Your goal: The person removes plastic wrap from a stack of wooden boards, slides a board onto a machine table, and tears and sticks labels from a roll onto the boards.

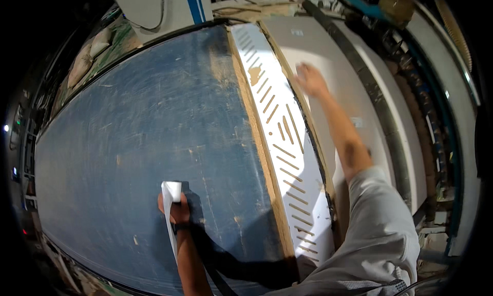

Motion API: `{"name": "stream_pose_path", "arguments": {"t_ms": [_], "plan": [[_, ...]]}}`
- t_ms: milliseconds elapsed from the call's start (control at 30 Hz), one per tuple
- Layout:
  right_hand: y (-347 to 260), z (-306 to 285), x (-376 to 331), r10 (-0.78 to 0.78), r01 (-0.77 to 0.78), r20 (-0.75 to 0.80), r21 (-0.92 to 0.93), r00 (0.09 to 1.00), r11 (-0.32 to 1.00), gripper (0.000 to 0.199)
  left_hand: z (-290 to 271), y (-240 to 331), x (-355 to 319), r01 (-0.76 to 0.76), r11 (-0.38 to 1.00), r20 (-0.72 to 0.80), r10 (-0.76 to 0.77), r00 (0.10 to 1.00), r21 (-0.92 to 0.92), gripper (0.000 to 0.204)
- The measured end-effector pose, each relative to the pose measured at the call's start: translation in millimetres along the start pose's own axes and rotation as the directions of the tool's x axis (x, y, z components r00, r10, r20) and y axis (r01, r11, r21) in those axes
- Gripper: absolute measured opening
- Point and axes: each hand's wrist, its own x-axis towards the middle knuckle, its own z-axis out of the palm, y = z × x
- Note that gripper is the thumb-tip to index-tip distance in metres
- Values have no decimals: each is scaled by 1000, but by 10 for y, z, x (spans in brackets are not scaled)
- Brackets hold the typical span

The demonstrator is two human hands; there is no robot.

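Grey sleeve (382,214): nearest the camera, at lower right, with the bare right forearm reaching up and away from it.
Pale sacks (84,62): two, lying at upper left beyond the far edge of the blue surface.
Blue surface (118,121): broad and scuffed, marked with scratches and small tan chips (the fisheye view bends its edges).
White cabinet (154,13): at the top, with blue stripes on its face and a dark cable hanging in front.
White strip (173,189): over the blue surface at lower centre-left, its upper end in the fist and its length running back along the forearm.
Left hand (179,212): closed, gripping the white strip; a dark band circles the wrist.
Slotted panel (267,98): long, narrow and white, right of the blue surface, with slanted tan slots, a small round hole and an irregular tan patch near its far end.
Right hand (311,81): by the panel's right edge, fingers apart and loosely bent, nothing visible in it; blurred, so I cannot tell whether it touches anything.
Pale board (334,54): beneath and beyond that hand.
Dark bar (377,90): lengthwise, farther right.
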Motion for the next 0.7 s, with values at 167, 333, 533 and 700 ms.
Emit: {"name": "stream_pose_path", "arguments": {"t_ms": [167, 333, 533, 700], "plan": [[-527, -707, -2096, 51, -70, 247, 68, 968, 995, 58, -25, -190, 231, -103, 994, 11, 103, 995, -31, 60], [-2476, -1709, -4321, 103, -265, 501, 264, 859, 927, 38, -553, -599, 163, 251, 898, 38, -254, 966, -363, 56], [-3597, -1303, -7886, -239, -269, 601, 630, 762, 728, 33, -2292, -416, -838, 609, -470, 743, -174, 646, -639, 52], [-2210, 162, -11351, 320, -900, 938, -18, 135, 435, 41, -4405, -1026, -2306, 685, -454, 777, -25, 629, -570, 41]]}}
